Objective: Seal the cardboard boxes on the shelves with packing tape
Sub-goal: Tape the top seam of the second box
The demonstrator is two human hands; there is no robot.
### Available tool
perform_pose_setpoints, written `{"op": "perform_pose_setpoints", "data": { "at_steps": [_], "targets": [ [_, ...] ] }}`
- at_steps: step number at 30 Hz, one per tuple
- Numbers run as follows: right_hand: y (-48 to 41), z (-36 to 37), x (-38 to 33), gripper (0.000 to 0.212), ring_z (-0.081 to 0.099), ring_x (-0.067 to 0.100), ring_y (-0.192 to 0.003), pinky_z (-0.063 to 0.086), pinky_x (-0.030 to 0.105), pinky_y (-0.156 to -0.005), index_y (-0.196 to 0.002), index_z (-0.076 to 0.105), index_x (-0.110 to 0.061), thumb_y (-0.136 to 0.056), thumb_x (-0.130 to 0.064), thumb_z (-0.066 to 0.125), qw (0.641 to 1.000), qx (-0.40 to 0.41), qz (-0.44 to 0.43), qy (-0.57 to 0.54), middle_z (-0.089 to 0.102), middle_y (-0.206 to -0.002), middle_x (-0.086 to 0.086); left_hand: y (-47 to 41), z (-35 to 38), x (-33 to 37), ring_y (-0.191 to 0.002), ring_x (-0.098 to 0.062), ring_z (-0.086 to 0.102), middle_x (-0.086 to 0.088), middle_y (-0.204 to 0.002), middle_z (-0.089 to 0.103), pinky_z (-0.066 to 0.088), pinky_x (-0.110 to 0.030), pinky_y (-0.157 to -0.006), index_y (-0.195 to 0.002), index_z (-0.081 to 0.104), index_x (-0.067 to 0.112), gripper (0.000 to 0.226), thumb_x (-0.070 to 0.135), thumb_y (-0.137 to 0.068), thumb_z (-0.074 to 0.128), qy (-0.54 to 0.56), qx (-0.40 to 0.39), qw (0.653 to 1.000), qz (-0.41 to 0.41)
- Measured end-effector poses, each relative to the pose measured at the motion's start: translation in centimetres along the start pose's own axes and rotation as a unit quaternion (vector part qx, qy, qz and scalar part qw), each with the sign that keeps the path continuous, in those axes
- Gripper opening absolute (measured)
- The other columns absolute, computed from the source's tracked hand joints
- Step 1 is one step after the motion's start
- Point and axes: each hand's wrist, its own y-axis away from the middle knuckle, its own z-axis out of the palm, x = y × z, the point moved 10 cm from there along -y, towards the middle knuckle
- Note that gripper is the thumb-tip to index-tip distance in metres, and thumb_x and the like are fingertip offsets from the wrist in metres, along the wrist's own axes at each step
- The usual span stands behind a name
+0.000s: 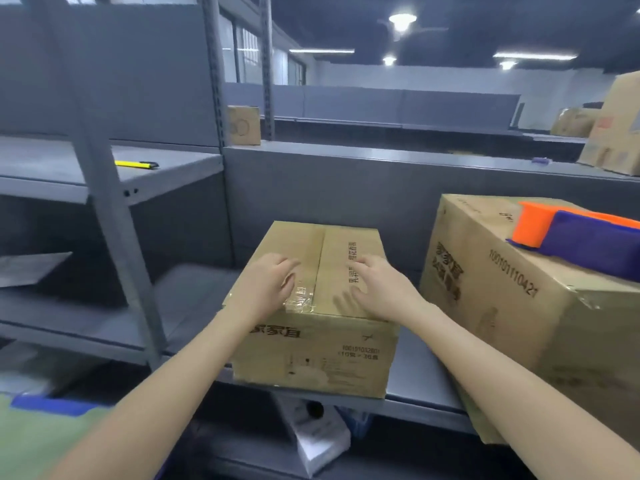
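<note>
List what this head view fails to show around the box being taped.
Tape dispenser: head view, right edge cuts it off; roll unseen.
Small box top: head view, left hand and right hand hide parts beside the seam.
Yellow tool at left: head view, too small to identify.
Small box's front print: blurred.

Left hand [267,285], right hand [378,289], palms down, forward.

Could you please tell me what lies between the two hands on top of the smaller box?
In the head view, between the left hand and right hand lies the centre seam of the box, with clear tape on it.
</note>
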Motion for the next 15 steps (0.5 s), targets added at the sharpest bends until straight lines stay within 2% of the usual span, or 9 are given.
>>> {"op": "perform_pose_setpoints", "data": {
  "at_steps": [4,6,8,10,12,14,15],
  "targets": [
    [-0.6,4.0,-2.8,0.051,0.041,0.023,-0.125,0.042,0.037,-0.096,-0.138,0.042,-0.016,-0.096,-0.045,0.039,0.999,-0.041,-0.029,-0.012,0.046,-0.135,0.004,3.2,0.8,-4.1,-0.102,-0.021,0.057,0.002,-0.112,0.065,0.046,-0.031,-0.081,-0.118,0.063,0.016,0.035,0.036,-0.092,0.051,-0.020,-0.027,0.999,-0.040],
    [-0.6,5.5,-3.3,0.058,0.041,0.022,-0.125,0.039,0.039,-0.101,-0.141,0.038,-0.019,-0.095,-0.053,0.034,0.998,-0.058,-0.037,-0.011,0.043,-0.139,0.003,4.4,1.5,-5.2,-0.111,-0.018,0.053,0.005,-0.124,0.060,0.044,-0.031,-0.091,-0.123,0.060,0.018,0.049,0.051,-0.091,0.045,-0.021,-0.060,0.997,-0.050],
    [-0.5,6.2,-3.3,0.066,0.038,0.020,-0.126,0.036,0.038,-0.104,-0.143,0.034,-0.021,-0.092,-0.061,0.026,0.998,-0.054,-0.037,-0.007,0.040,-0.142,0.002,5.1,2.3,-5.6,-0.125,-0.016,0.043,0.005,-0.139,0.047,0.034,-0.033,-0.105,-0.134,0.049,0.019,0.063,0.061,-0.088,0.041,-0.032,-0.093,0.994,-0.042],
    [-0.5,6.3,-3.2,0.077,0.036,0.019,-0.127,0.034,0.037,-0.106,-0.145,0.030,-0.021,-0.085,-0.070,0.024,0.998,-0.052,-0.040,0.004,0.038,-0.143,0.001,5.5,2.9,-5.7,-0.132,-0.016,0.034,0.004,-0.147,0.037,0.026,-0.034,-0.111,-0.140,0.041,0.021,0.066,0.060,-0.086,0.044,-0.041,-0.107,0.993,-0.034],
    [-0.4,6.5,-3.2,0.083,0.034,0.020,-0.129,0.033,0.036,-0.107,-0.146,0.026,-0.022,-0.082,-0.074,0.028,0.997,-0.057,-0.048,0.026,0.034,-0.145,0.001,5.7,3.3,-6.5,-0.139,-0.018,0.021,0.001,-0.154,0.022,0.026,-0.037,-0.111,-0.140,0.039,0.029,0.065,0.058,-0.084,0.052,0.008,-0.116,0.990,-0.075],
    [-0.3,6.7,-3.4,0.082,0.032,0.021,-0.131,0.033,0.035,-0.107,-0.147,0.024,-0.021,-0.083,-0.072,0.032,0.996,-0.052,-0.051,0.047,0.032,-0.147,0.003,6.0,3.6,-7.5,-0.138,-0.023,0.024,-0.001,-0.157,0.008,0.031,-0.039,-0.107,-0.138,0.039,0.040,0.065,0.059,-0.079,0.058,0.069,-0.126,0.981,-0.133],
    [-0.3,6.7,-3.5,0.081,0.032,0.021,-0.131,0.033,0.035,-0.107,-0.147,0.024,-0.020,-0.084,-0.071,0.032,0.996,-0.044,-0.052,0.053,0.033,-0.147,0.003,6.0,3.7,-7.8,-0.135,-0.025,0.031,-0.001,-0.157,0.009,0.033,-0.039,-0.105,-0.137,0.039,0.043,0.065,0.060,-0.078,0.058,0.078,-0.130,0.977,-0.147]
  ]
}}
